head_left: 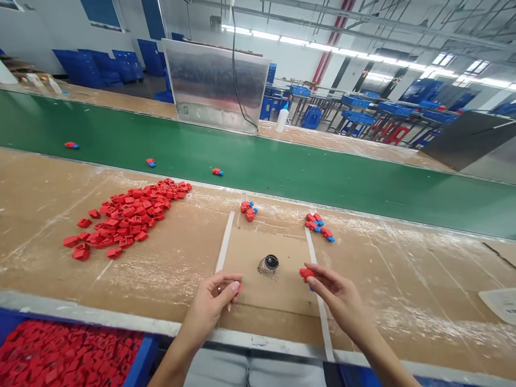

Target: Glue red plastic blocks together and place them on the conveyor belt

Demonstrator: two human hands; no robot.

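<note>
On one table (407, 295) beside one belt (306, 164), a red pile (135, 212), too dense to count, seemingly awaited work, the left hand (209, 306) and right hand (341, 298) flanked one post (271, 263), two clusters (250, 215) and three belt pieces (217, 172) looked finished, and the hands pinched, left then right, one half-hidden red piece (239, 291) and one red-blue piece (306, 273).

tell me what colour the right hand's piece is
The piece is red with some blue, best in the head view.

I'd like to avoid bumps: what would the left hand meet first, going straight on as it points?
Probably the black-topped cylinder, which stands ahead of the left hand. The hand's height is hard to judge in this one view, so it might pass above.
</note>
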